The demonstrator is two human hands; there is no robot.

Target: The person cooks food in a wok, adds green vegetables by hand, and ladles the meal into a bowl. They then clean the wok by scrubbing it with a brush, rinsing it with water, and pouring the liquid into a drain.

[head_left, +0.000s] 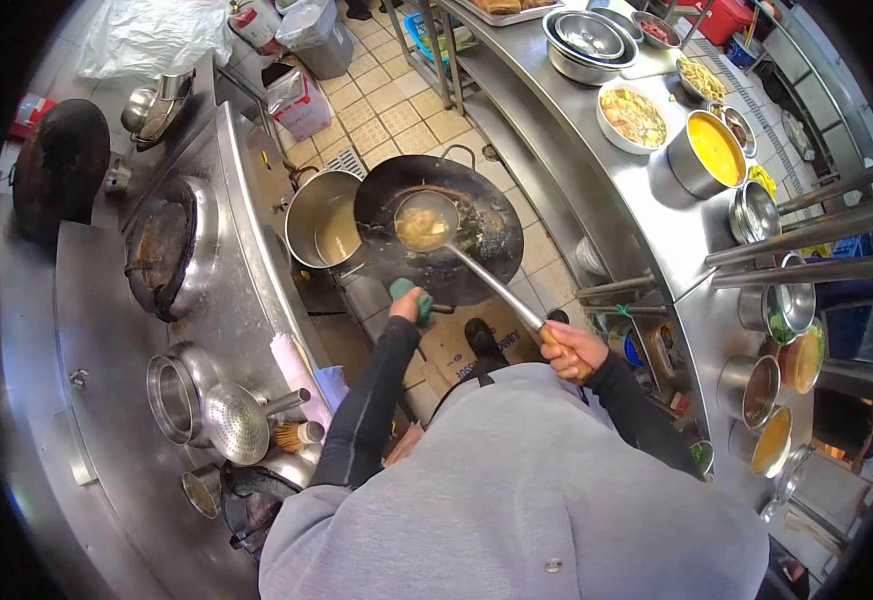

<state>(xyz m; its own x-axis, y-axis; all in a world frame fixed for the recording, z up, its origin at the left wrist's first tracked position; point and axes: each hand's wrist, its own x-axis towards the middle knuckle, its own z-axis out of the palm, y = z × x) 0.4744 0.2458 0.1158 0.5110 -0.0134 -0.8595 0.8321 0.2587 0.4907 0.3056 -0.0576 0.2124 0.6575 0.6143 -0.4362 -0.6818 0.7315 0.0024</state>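
Note:
My left hand (409,303) is closed round a folded green cloth (420,306) at the near handle of a large black wok (382,270). The wok is held off to the front, over the floor, with residue stuck to its inside. A ladle (492,282) with a long metal shaft and wooden grip is in my right hand (574,352), fingers wrapped round the grip. Its bowl lies inside the wok and holds pale food pieces (423,226) in liquid. A deep metal pot (302,225) with cloudy liquid stands just left of the wok.
On the left is the steel range (117,320), with a perforated skimmer (238,422) and a bamboo brush (300,436). A steel counter (647,220) on the right bears a pot of orange liquid (714,150) and several food bowls. Flattened cardboard (457,365) lies at my feet.

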